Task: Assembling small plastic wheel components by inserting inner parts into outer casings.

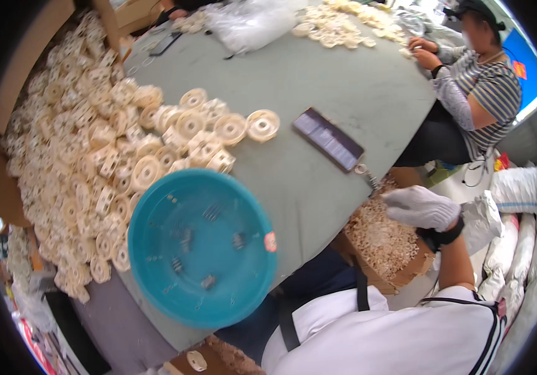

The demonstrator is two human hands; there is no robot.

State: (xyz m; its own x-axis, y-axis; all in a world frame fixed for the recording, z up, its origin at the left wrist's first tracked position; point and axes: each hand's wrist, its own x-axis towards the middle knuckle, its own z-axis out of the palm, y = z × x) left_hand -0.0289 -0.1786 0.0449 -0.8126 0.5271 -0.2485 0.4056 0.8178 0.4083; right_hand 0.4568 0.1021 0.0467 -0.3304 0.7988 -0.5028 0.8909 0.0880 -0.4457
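Note:
My right hand [423,209], in a pale knitted glove with a black band at the wrist, is held over a cardboard box [411,265] at the table's right edge. Its fingers stretch leftward, close together, and I see nothing held in them. Many small beige pieces [378,237] fill the box below. My left hand is outside the picture. In front of me a round teal basin [202,187] sits at the table's near edge, with several small clusters of grey metal parts [211,212] on its bottom.
Cream plastic wheel-shaped parts [93,156] heap up along the left. A phone [328,139] with a coiled cord lies on the grey-green table [268,75]. Across it, a co-worker [475,94] handles pale parts [337,28] beside a clear plastic bag [249,25]. White sacks [518,250] stand right.

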